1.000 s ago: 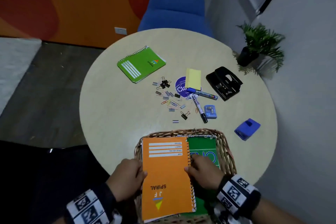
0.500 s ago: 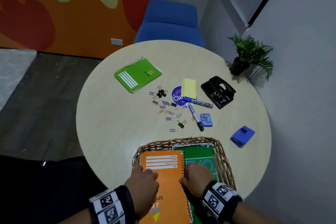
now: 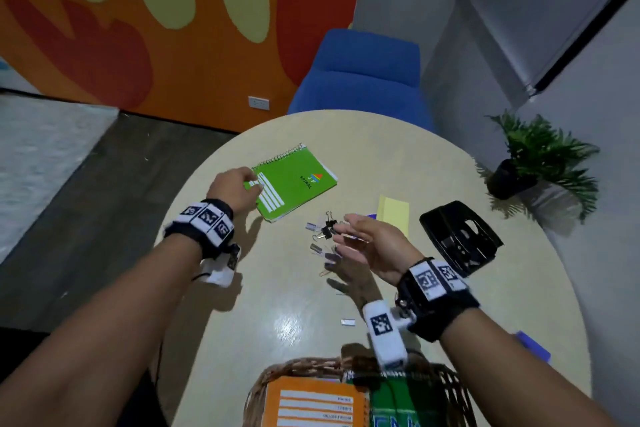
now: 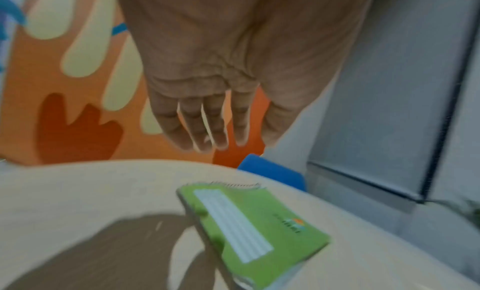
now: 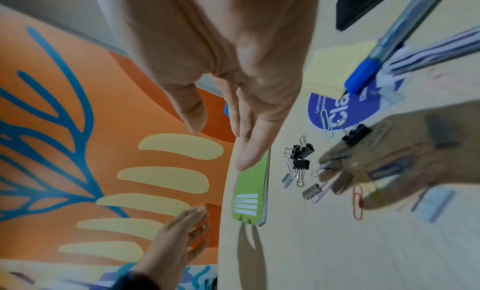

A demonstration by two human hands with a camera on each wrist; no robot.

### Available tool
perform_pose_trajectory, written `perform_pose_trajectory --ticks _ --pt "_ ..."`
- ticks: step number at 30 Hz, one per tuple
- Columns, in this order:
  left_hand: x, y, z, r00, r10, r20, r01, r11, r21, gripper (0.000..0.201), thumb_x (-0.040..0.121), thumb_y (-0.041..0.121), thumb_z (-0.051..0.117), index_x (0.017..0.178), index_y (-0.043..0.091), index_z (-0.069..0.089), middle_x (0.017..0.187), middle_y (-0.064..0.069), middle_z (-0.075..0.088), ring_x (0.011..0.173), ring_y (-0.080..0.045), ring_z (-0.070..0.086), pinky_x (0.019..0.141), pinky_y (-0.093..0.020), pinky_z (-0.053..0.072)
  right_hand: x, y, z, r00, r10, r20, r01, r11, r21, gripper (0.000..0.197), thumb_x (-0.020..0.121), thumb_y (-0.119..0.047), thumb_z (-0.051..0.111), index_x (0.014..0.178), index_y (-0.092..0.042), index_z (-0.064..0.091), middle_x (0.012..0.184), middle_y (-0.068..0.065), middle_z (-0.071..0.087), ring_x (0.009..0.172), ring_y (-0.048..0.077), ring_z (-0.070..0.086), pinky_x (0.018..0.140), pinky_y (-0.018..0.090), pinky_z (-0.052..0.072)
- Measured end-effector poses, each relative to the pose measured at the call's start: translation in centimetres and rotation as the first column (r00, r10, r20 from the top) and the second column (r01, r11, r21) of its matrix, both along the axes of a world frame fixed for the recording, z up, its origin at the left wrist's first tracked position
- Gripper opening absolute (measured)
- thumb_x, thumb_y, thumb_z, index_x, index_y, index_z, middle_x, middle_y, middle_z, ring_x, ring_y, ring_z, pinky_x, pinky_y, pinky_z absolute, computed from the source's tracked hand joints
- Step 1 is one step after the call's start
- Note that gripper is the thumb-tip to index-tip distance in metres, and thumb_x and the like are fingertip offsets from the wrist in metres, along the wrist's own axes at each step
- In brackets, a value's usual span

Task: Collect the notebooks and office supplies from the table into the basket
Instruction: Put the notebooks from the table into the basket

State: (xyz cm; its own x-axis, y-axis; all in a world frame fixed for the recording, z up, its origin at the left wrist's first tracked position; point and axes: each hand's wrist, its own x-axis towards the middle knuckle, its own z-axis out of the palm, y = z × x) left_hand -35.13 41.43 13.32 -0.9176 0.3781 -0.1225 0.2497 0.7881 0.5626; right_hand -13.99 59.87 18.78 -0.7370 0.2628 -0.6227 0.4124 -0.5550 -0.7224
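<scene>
Both hands are spread and hold nothing: the left hand (image 3: 232, 188) hovers at the corner of the green spiral notebook (image 3: 294, 182), the right hand (image 3: 370, 246) above scattered binder clips (image 3: 327, 229). A yellow sticky pad (image 3: 394, 212) and black hole punch (image 3: 460, 238) lie beyond. The wicker basket (image 3: 294, 368) at the near edge of the round beige surface (image 3: 277, 305) holds an orange notebook (image 3: 311, 406). A blue chair (image 3: 363, 76) and potted plant (image 3: 540, 156) stand behind.

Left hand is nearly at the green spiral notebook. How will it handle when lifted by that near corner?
The green spiral notebook lies flat, so a fingertip must likely pry under its edge. Its thin cover may flex or fan open, since the coil binds only the far edge. The left hand hovers open, fingers straight.
</scene>
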Motion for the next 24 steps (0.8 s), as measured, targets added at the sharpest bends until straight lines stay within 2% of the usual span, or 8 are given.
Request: perform_pose_trajectory --ticks 3,8,12,14,16,19,21,24 --pt "-5.4 2.5 -3.3 0.993 0.108 0.047 -0.104 0.991 -0.081 0.057 0.083 0.033 0.068 0.13 0.007 0.051 0.131 -0.021 0.056 0.118 -0.038 0.055 0.099 -0.043 0.046 -3.2 -0.4 -2.6 1.0 0.003 0.021 -0.002 0.998 -0.07 0.014 0.09 -0.005 0.051 0.079 -0.013 0.055 0.079 0.008 0.055 0.072 0.018 0.054 0.07 0.029 0.052" --pt "-9.2 5.4 -6.8 0.99 0.075 0.119 -0.047 0.974 -0.223 0.104 0.071 0.062 0.067 0.147 0.006 0.022 0.144 -0.019 0.043 0.131 -0.039 0.042 0.106 -0.049 0.039 -6.7 -1.0 -6.1 1.0 0.0 -0.024 -0.005 0.975 -0.224 0.019 0.07 -0.003 0.062 0.072 -0.016 0.048 0.072 0.006 0.047 0.065 0.017 0.044 0.06 0.026 0.043" --pt "-7.7 5.5 -6.7 0.993 0.042 0.11 0.01 0.902 -0.431 0.09 0.071 0.064 0.066 0.135 0.007 0.039 0.133 -0.016 0.052 0.122 -0.035 0.051 0.095 -0.044 0.043 -8.4 -1.5 -8.4 1.0 -0.022 0.006 0.023 0.971 -0.239 0.024 0.09 0.003 0.045 0.072 -0.013 0.043 0.067 0.007 0.04 0.057 0.016 0.039 0.059 0.027 0.04" --pt "-6.8 4.7 -6.3 0.991 0.031 0.127 0.015 0.939 -0.344 0.049 0.08 0.041 0.069 0.11 0.004 0.06 0.115 -0.015 0.065 0.108 -0.033 0.06 0.086 -0.036 0.048 -8.8 -1.9 -9.5 0.998 -0.051 0.039 0.059 0.969 -0.242 0.02 0.091 0.002 0.042 0.076 -0.011 0.044 0.067 0.007 0.039 0.054 0.015 0.037 0.057 0.028 0.04" --pt "-5.7 3.5 -5.8 0.986 0.061 0.154 -0.029 0.978 -0.205 0.016 0.084 0.024 0.067 0.087 0.01 0.06 0.095 -0.009 0.064 0.099 -0.029 0.062 0.079 -0.03 0.044 -9.0 -2.3 -10.3 0.995 -0.065 0.08 0.08 0.976 -0.203 0.012 0.091 -0.002 0.048 0.083 -0.011 0.051 0.074 0.007 0.047 0.064 0.016 0.047 0.059 0.029 0.047" --pt "-3.8 1.1 -4.7 0.962 0.059 0.266 -0.052 0.998 -0.032 0.012 0.089 0.017 0.061 0.087 0.012 0.05 0.086 -0.007 0.055 0.085 -0.022 0.053 0.074 -0.028 0.038 -9.1 -3.1 -10.2 0.995 -0.016 0.094 0.024 0.997 -0.077 0.008 0.088 -0.006 0.054 0.083 -0.012 0.057 0.081 0.007 0.055 0.079 0.017 0.055 0.064 0.03 0.051" --pt "-2.3 -0.2 -3.5 0.949 0.065 0.309 -0.113 0.983 0.142 0.008 0.092 0.013 0.056 0.088 0.011 0.049 0.08 -0.008 0.054 0.077 -0.022 0.052 0.071 -0.031 0.04 -9.1 -3.7 -9.5 0.996 0.02 0.091 -0.022 1.0 0.014 0.009 0.088 -0.006 0.054 0.085 -0.015 0.055 0.078 0.007 0.052 0.072 0.018 0.053 0.062 0.029 0.048" --pt "0.2 -1.9 -0.6 0.924 0.071 0.376 -0.237 0.878 0.416 0.013 0.095 0.009 0.05 0.085 0.018 0.048 0.078 -0.011 0.058 0.061 -0.024 0.052 0.058 -0.033 0.045 -8.4 -4.3 -8.4 0.988 0.094 0.126 -0.114 0.981 0.158 0.03 0.087 -0.017 0.059 0.117 -0.016 0.053 0.085 0.01 0.059 0.062 0.021 0.051 0.05 0.027 0.04"
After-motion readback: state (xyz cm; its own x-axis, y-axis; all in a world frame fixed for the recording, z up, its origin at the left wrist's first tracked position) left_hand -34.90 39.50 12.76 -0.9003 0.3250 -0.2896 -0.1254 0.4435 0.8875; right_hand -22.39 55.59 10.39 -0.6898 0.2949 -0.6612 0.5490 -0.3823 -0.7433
